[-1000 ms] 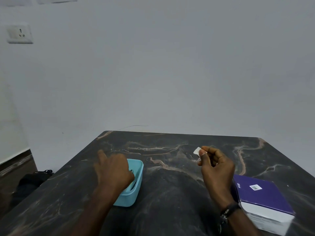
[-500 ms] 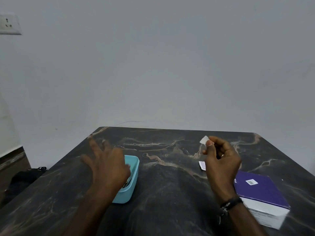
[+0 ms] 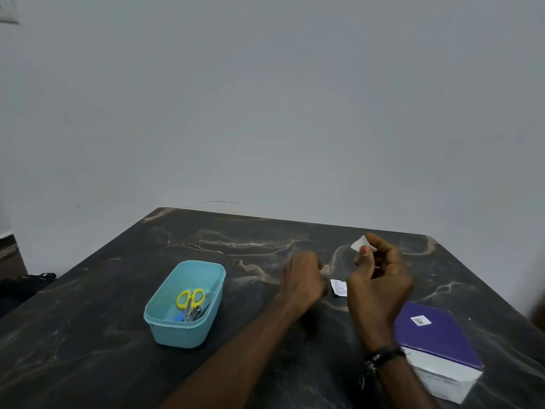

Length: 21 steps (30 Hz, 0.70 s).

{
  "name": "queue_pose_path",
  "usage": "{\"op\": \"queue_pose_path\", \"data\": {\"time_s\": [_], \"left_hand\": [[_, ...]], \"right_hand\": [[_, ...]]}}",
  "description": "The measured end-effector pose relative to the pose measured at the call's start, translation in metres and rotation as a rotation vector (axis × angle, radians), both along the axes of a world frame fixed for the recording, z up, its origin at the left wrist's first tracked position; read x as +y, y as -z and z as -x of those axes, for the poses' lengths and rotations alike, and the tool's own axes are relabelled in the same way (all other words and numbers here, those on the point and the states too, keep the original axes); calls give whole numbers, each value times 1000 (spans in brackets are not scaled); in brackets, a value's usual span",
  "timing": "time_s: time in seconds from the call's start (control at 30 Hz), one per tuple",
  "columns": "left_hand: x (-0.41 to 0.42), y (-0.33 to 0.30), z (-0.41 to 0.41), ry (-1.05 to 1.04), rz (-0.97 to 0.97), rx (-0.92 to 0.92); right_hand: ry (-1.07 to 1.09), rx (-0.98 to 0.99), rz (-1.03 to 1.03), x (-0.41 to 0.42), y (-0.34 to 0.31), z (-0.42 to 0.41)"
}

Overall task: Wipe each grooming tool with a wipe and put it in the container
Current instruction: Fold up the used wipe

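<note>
A light blue container stands on the dark marble table, left of both hands. Yellow-handled scissors and some metal tools lie inside it. My right hand is raised at centre right, pinching a small white wipe between thumb and fingers. My left hand hovers just left of it, fingers curled shut, with nothing visible in it. A torn white wipe sachet lies on the table between the two hands.
A purple and white box sits at the right, close to my right wrist. The table's far edge meets a plain grey wall. A dark bag lies on the floor at the left.
My left hand has left the container and swung right, close to my right hand. The container's contents have come into sight. My right hand still holds the wipe.
</note>
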<state>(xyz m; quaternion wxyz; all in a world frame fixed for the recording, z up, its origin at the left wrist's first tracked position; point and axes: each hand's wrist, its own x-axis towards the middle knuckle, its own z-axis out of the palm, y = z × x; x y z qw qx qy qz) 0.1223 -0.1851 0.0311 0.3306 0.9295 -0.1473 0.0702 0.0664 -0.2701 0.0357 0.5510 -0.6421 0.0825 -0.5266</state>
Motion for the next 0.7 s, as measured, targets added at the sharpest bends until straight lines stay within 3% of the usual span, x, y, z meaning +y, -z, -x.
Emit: {"op": "queue_pose_path", "data": {"time_s": [0.2, 0.33, 0.57, 0.7], "left_hand": [[-32, 4, -18, 78, -146, 110], [-41, 4, -23, 129, -42, 164], [-6, 18, -20, 101, 411, 60], [32, 17, -5, 110, 693, 110]], "right_hand": [[-2, -29, 23, 6, -5, 2], [-19, -42, 42, 9, -4, 3], [-48, -19, 144, 11, -1, 4], [-117, 72, 170, 16, 5, 3]]}}
